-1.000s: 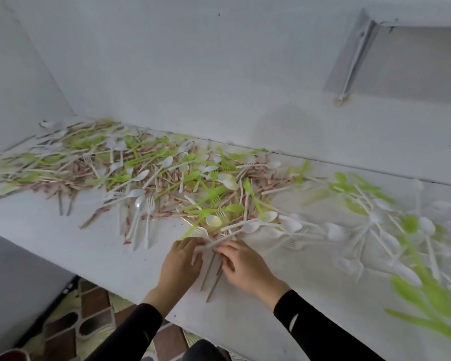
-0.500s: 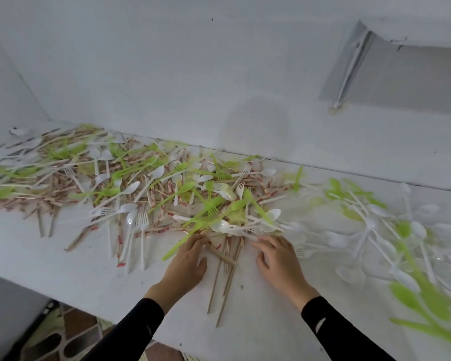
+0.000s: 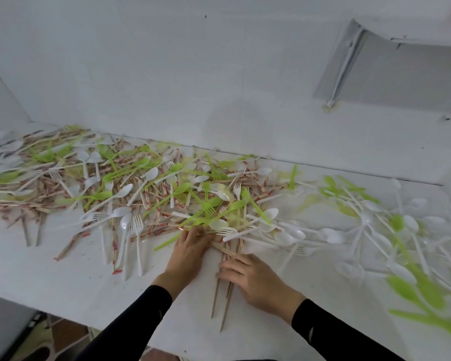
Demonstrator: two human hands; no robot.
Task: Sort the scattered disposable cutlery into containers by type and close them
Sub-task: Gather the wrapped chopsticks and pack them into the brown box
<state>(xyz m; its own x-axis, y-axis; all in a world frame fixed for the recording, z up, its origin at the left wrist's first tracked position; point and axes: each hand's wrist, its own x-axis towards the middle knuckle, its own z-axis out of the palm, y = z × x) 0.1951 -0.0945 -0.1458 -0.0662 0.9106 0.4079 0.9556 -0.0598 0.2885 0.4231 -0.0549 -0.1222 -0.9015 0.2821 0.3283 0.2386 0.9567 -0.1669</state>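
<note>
The right hand (image 3: 255, 280) presses flat, fingers straight, on bare wooden sticks (image 3: 214, 303); the left hand (image 3: 190, 252), unclenched, touches the cutlery pile (image 3: 167, 194).

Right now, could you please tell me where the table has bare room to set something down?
The widest bare patch of the table is near-left, bordered by the white forks, the front edge and the left hand. A smaller one lies between the right hand and the blurred green cutlery. The mixed pile behind both hands is crowded.
</note>
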